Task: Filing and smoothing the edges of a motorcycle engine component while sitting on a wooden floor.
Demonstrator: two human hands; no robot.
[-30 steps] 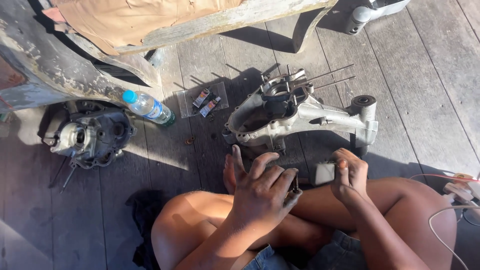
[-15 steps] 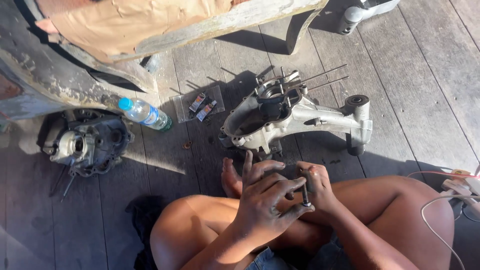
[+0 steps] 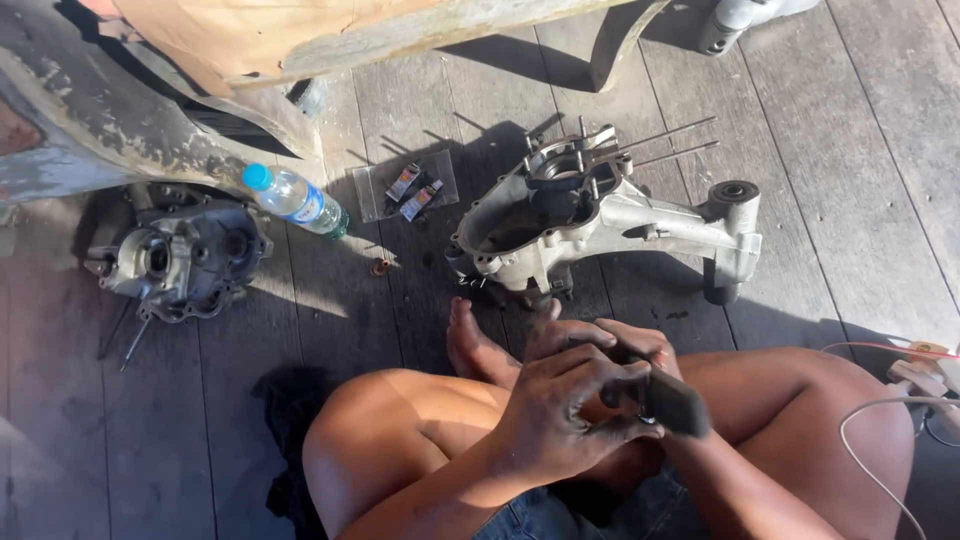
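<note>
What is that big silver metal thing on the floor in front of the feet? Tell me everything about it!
The big metal casing looks like a cast engine part, pale grey and grimy. It lies flat on the wooden plank floor. Its left end is a hollow, dark, open cavity; near the top sits a round opening with thin long studs sticking out to the right. A long arm stretches right and ends in a round black-lined ring. The person's foot lies just below it; neither hand touches it.

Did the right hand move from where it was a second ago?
Yes. The right hand has shifted left, away from the spot under the engine casing's round mount, and now meets the left hand around a small dark part.
</note>
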